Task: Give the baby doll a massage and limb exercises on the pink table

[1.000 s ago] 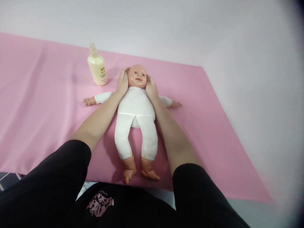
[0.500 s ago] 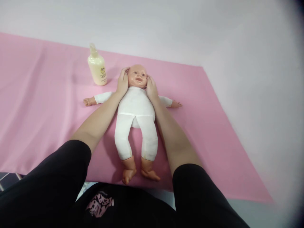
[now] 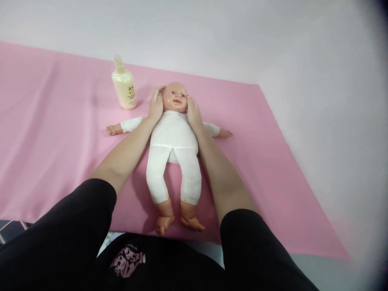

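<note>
A baby doll (image 3: 174,129) with a hard, glossy head and a white cloth body lies on its back, its feet toward me. Its arms stretch out to both sides. My left hand (image 3: 156,104) rests along the left side of the doll's head (image 3: 176,97), fingers extended and lying flat on it. On the opposite side, my right hand (image 3: 194,111) touches the head with its fingers stretched upward. The palms and some fingers are partly hidden. Both forearms pass over the doll's upper arms.
A pale yellow pump bottle (image 3: 125,89) stands left of the doll's head. Pink cloth (image 3: 257,161) covers the table under everything, with folds at the left. Behind and to the right is a plain whitish wall (image 3: 318,101).
Both hands have shifted very slightly against the sides of the doll's head. The doll's body and the bottle have not moved.
</note>
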`<state>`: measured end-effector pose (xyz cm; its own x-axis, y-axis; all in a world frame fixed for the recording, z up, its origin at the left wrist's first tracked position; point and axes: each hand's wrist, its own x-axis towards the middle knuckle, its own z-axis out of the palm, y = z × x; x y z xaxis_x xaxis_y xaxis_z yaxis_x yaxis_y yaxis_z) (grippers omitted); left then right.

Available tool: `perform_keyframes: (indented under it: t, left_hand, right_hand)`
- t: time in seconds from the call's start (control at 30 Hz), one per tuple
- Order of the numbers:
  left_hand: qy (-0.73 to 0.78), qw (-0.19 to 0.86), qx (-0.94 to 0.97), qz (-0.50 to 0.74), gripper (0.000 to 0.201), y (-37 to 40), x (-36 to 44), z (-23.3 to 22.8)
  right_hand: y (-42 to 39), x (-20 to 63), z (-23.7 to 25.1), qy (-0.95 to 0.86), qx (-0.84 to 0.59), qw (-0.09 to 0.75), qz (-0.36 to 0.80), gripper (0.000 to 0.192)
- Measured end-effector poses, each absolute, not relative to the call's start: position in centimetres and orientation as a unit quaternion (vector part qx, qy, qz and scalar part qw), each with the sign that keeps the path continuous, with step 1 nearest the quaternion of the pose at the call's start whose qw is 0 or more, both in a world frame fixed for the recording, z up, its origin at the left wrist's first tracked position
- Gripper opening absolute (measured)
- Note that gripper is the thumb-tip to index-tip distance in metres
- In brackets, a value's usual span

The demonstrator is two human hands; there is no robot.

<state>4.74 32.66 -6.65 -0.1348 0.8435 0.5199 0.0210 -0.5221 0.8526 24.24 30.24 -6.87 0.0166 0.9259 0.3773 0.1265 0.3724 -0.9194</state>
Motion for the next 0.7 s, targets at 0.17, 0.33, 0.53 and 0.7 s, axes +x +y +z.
perform_keyframes:
  t: [0.17,0.33,0.53,0.7]
  left_hand:
    - [0.357,0.339,0.566,0.661,0.044,33.6,4.8,-7.4]
    - [0.353,0.369,0.528,0.679,0.035,35.4,5.0,-8.3]
    - [0.364,0.358,0.536,0.672,0.04,34.9,4.3,-7.8]
    - [0.352,0.36,0.554,0.663,0.051,33.5,4.3,-6.9]
  right_hand:
    - [30.6,24.3,-7.2,-0.599,-0.43,0.569,0.363,0.058]
    - [30.6,24.5,-7.0,-0.606,-0.431,0.568,0.353,0.053]
    - [30.5,24.5,-6.8,-0.61,-0.43,0.564,0.354,0.053]
    - [30.0,24.3,-6.7,-0.593,-0.425,0.571,0.378,0.063]
